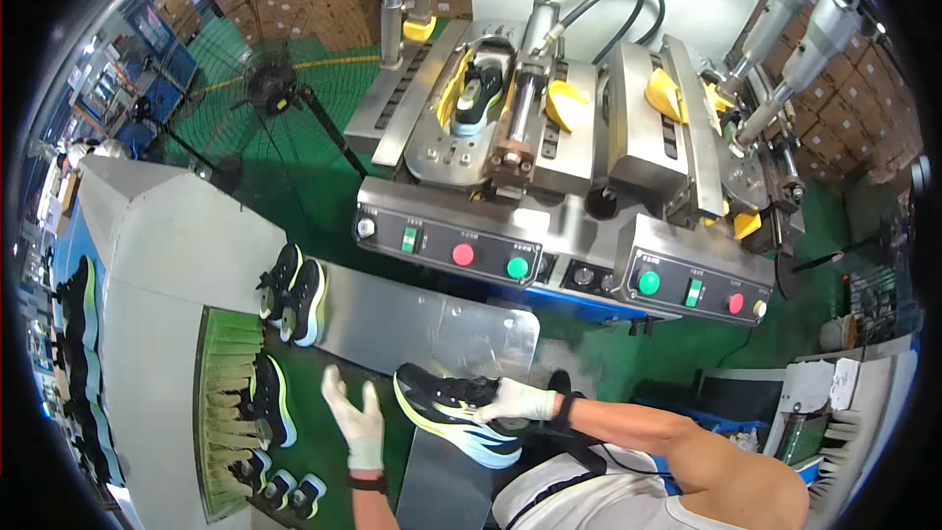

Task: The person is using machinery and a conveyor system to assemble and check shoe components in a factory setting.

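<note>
My right hand (518, 400), in a white glove, grips a black sneaker (432, 400) by its collar. The sneaker has a thick white, yellow-green and pale blue sole, and its toe points to the left. My left hand (355, 419), gloved too, is raised just left of the toe with fingers apart and nothing in it. A pair of similar sneakers (308, 302) stands at the left end of a metal shelf (432, 319) ahead of my hands. Another sneaker (478, 98) sits in the left station of a pressing machine (446, 162).
The machine's control panel (446, 243) carries red and green buttons; a second station (721, 152) stands right. More sneakers (272, 400) lie by a bristle curtain (221, 412) at left. A large fan (273, 83) and stacked cartons (334, 5) stand behind.
</note>
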`<control>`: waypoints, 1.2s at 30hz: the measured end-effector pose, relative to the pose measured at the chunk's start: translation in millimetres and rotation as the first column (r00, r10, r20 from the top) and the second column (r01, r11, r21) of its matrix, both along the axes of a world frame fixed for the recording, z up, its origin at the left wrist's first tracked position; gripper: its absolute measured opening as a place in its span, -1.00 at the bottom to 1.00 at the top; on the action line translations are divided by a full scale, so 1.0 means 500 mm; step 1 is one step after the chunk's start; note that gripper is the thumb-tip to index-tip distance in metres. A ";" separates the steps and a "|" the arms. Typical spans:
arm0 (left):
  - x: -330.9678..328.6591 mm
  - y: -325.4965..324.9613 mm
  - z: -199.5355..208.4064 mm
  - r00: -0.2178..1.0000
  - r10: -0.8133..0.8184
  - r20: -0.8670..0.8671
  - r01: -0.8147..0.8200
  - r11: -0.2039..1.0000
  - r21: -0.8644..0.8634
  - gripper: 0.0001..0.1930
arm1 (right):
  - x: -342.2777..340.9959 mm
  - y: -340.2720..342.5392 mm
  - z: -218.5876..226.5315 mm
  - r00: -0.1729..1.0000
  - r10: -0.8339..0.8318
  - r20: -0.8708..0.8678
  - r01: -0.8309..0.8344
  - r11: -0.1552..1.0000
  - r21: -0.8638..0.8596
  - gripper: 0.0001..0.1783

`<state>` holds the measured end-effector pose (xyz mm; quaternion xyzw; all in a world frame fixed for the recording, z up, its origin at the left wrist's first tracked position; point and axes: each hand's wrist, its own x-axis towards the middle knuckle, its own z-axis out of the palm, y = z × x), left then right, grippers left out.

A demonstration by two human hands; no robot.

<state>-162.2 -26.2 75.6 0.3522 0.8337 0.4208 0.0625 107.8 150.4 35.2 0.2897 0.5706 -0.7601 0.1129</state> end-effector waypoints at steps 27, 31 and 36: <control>-0.058 1.241 0.324 0.876 -0.403 -0.266 0.361 0.912 -0.195 -0.33 | 0.468 0.378 0.348 0.223 -0.927 -0.301 0.931 0.294 -0.216 -0.09; -0.018 0.917 0.368 0.932 -0.290 -0.218 0.322 0.939 0.124 -0.34 | 0.420 0.376 0.353 0.173 -0.956 -0.237 0.889 0.255 -0.380 -0.10; 0.074 0.516 0.223 0.992 -0.125 -0.033 0.126 0.991 0.049 -0.36 | 0.375 0.320 0.351 0.274 -0.953 -0.133 0.924 0.299 -0.239 -0.19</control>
